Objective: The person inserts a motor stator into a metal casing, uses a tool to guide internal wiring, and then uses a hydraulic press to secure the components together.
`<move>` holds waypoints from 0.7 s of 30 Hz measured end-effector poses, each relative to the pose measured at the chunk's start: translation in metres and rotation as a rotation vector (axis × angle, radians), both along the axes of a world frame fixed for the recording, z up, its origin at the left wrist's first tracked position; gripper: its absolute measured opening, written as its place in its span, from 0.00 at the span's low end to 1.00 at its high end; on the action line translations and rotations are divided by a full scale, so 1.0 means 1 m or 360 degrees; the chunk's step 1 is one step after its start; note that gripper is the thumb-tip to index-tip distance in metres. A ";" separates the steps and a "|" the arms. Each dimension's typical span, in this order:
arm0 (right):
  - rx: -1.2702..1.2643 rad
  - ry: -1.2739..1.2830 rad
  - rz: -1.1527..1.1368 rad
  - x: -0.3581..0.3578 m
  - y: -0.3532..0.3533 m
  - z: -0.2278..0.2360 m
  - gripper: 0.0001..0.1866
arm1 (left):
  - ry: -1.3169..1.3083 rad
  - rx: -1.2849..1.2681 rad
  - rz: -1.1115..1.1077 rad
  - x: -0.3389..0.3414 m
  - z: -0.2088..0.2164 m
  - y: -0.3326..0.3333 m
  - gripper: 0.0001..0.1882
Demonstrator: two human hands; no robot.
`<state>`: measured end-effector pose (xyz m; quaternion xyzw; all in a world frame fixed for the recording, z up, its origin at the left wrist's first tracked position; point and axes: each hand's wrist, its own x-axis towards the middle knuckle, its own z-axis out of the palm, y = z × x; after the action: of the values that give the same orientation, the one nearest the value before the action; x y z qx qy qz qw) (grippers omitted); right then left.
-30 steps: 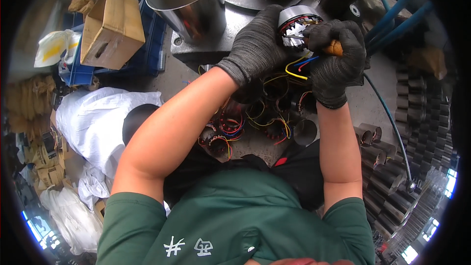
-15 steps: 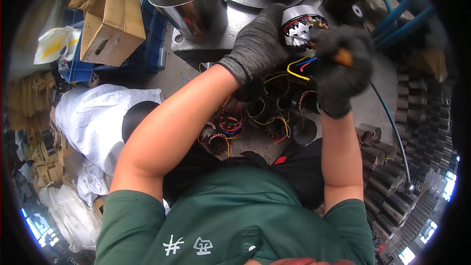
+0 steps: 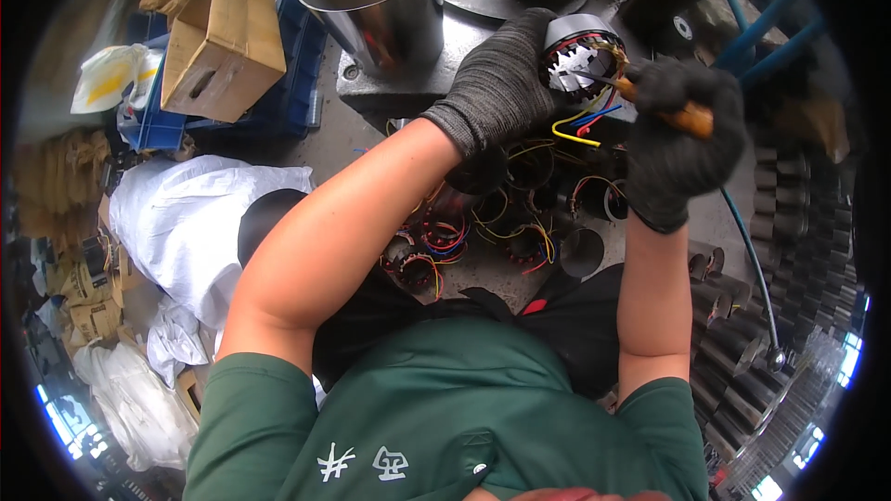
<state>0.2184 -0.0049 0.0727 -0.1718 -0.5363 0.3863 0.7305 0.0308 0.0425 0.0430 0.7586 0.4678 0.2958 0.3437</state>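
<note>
My left hand (image 3: 501, 79), in a dark knit glove, grips the side of a motor stator (image 3: 585, 28), a short silvery ring with toothed inside and copper windings. Yellow, blue and red lead wires (image 3: 577, 136) hang from its lower edge. In my right hand (image 3: 682, 153), also gloved, is a screwdriver (image 3: 693, 119) with an orange-brown handle. Its thin dark shaft points left, and the tip reaches the stator's open face, at the white pieces between the teeth. Whether the tip presses on them I cannot tell.
Several wound stators with coloured wires (image 3: 524, 241) stand on the floor below my hands. A shiny metal cylinder (image 3: 371, 14) rests on a metal block at the top. Left are a cardboard box (image 3: 227, 46), blue crates and white sacks (image 3: 200, 223); stacked metal cylinders (image 3: 729, 343) line the right.
My right hand has moved right and slightly down with the screwdriver, showing more of its shaft and handle. The view has shifted slightly; my left hand still holds the stator.
</note>
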 end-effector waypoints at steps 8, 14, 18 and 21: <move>-0.0113 0.0000 0.0129 -0.006 -0.008 -0.014 0.19 | -0.0017 0.0237 -0.0047 -0.012 -0.014 -0.004 0.49; -0.0140 0.0050 0.0130 -0.011 -0.013 -0.014 0.15 | -0.0153 0.0016 0.0003 -0.008 -0.018 -0.005 0.48; -0.0056 0.0104 0.0187 -0.010 -0.012 -0.001 0.14 | -0.0060 -0.0185 -0.0040 -0.010 -0.015 -0.002 0.46; -0.0032 0.0086 0.0146 -0.011 -0.012 -0.004 0.14 | 0.0014 -0.0159 -0.0014 -0.011 -0.009 -0.004 0.45</move>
<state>0.2073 -0.0164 0.0688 -0.1439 -0.5198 0.4293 0.7245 0.0198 0.0382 0.0339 0.7439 0.4801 0.2672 0.3804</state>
